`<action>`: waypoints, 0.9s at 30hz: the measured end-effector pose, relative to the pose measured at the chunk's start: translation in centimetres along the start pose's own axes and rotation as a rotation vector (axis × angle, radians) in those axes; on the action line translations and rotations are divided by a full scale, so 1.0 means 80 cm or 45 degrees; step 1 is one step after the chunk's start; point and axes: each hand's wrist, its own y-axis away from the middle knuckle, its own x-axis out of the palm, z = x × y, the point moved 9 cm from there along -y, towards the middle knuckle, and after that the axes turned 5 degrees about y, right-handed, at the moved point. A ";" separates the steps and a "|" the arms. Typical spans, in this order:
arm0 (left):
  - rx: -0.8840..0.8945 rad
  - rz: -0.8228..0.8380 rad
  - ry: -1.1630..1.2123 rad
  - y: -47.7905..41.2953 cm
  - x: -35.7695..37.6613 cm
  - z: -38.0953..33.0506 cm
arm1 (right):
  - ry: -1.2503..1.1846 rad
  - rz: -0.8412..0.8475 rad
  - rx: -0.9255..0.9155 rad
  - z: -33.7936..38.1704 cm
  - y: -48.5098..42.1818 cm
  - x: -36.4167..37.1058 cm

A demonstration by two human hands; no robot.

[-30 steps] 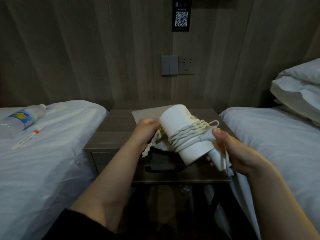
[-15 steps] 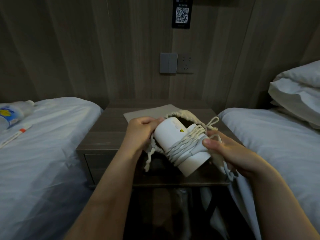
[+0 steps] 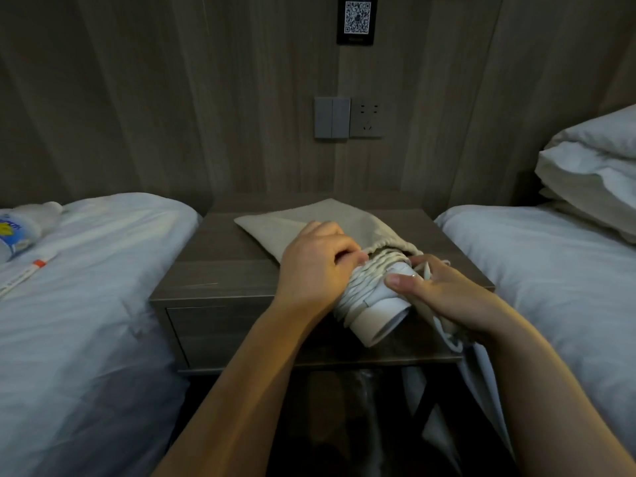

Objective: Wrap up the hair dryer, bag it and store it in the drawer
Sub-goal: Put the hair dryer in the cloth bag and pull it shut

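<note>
The white hair dryer (image 3: pixel 378 313), its cord wound around the barrel, lies on the nightstand (image 3: pixel 213 270) with its front end inside the mouth of a beige drawstring bag (image 3: pixel 275 228). My left hand (image 3: pixel 316 266) grips the bag's rim over the dryer's left side. On the right, my right hand (image 3: pixel 444 297) holds the dryer's barrel, thumb on top. The rear end of the dryer sticks out toward me. The drawer (image 3: pixel 220 332) under the nightstand top is closed.
White beds flank the nightstand. On the left bed (image 3: pixel 86 304) lie a water bottle (image 3: pixel 20 225) and a thin white stick with an orange band (image 3: pixel 24 273). Pillows (image 3: pixel 592 173) are stacked on the right bed. A switch and socket (image 3: pixel 347 117) sit on the wall.
The dryer came down from mid-air and its front end went into the bag's mouth. My left hand shifted onto the bag's rim above the dryer.
</note>
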 end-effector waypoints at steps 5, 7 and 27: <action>-0.106 0.012 0.366 -0.002 0.001 0.010 | -0.049 -0.114 -0.008 0.001 0.000 -0.012; -0.134 0.056 0.395 0.000 0.008 0.011 | -0.140 -0.152 0.022 -0.007 -0.002 -0.016; -0.191 0.511 -0.009 0.019 0.046 0.002 | -0.822 -0.381 0.247 -0.047 -0.006 -0.016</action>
